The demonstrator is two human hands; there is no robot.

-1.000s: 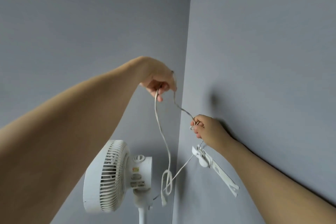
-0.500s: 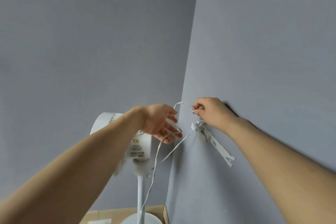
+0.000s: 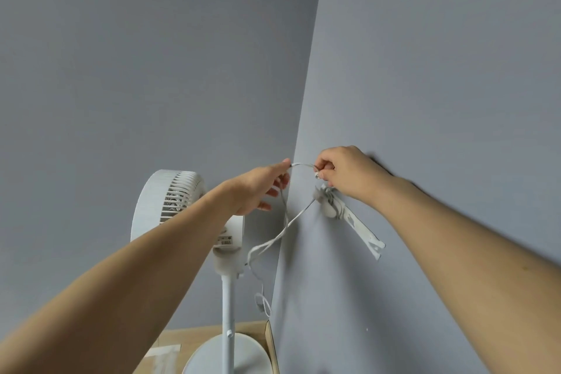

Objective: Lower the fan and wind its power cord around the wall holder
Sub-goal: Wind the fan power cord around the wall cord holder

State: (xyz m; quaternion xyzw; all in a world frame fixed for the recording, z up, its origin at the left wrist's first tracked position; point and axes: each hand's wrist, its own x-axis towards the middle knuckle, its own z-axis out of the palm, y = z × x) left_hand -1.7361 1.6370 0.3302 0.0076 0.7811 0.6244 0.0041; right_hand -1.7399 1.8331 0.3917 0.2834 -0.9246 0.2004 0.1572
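A white pedestal fan (image 3: pixel 170 200) stands on its pole in the room's corner, partly behind my left arm. Its thin white power cord (image 3: pixel 274 240) runs up from the fan to a white wall holder (image 3: pixel 349 217) fixed on the right wall. My right hand (image 3: pixel 346 173) pinches the cord just above the holder's top end. My left hand (image 3: pixel 261 188) holds the same cord between thumb and fingers a short way to the left, so a small arc of cord spans both hands. A loose loop of cord hangs below, beside the pole.
The fan's round white base (image 3: pixel 227 355) sits on a light wooden floor (image 3: pixel 182 340) at the bottom. Grey walls (image 3: pixel 151 70) meet in a corner right behind the fan. A strip of clear tape (image 3: pixel 164 352) lies on the floor.
My left hand came down from high up and closed in on my right hand at the holder. The long hanging cord span shortened to a small arc between the hands.
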